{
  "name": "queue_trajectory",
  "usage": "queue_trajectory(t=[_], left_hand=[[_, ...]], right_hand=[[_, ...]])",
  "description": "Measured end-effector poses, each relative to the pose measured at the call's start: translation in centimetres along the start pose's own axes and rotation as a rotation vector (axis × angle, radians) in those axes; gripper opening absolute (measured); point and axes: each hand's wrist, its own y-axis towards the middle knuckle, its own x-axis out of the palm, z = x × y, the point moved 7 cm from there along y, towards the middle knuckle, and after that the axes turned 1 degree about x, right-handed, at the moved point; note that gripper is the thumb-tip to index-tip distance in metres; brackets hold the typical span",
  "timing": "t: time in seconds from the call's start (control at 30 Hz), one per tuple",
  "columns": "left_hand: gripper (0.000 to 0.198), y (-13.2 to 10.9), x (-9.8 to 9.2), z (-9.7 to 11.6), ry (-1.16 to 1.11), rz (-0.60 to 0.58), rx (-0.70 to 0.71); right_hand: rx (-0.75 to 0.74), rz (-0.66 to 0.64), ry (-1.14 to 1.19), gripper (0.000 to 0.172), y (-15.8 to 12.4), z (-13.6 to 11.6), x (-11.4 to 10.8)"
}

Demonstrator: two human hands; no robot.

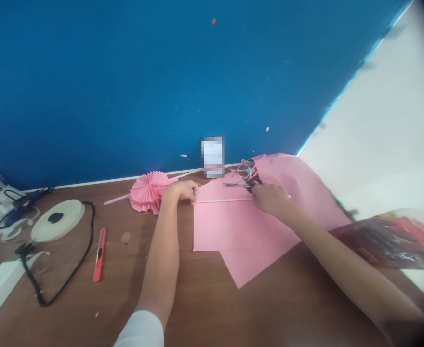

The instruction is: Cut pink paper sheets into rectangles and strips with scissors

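A pink sheet of paper (pixel 226 226) lies on the brown table, over another pink sheet whose corner (pixel 241 270) sticks out below it. A thin white strip (pixel 222 200) runs across the upper sheet from left to right. My left hand (pixel 183 190) is closed in a pinch at the strip's left end, by the sheet's left edge. Wrapped round the handles of a pair of scissors (pixel 239 185), my right hand (pixel 271 197) rests over the strip's right end. The scissors' blades point left, above the strip. My right fingertips are partly hidden.
A pleated pink paper rosette (pixel 149 193) lies left of the sheets. Further left are a red utility knife (pixel 99 255), a cream disc-shaped roll (pixel 58 220) and a black cable (pixel 89 246). A phone (pixel 212 156) leans on the blue wall. Plastic packaging (pixel 392 241) lies right.
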Motion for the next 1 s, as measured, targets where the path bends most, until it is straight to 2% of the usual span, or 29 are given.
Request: queue_trajectory(t=[1.0], left_hand=[[0.031,-0.78,-0.39,0.63,-0.007,0.017,0.027]], right_hand=[[0.020,-0.002,0.009,0.032,0.45,0.12,0.82]])
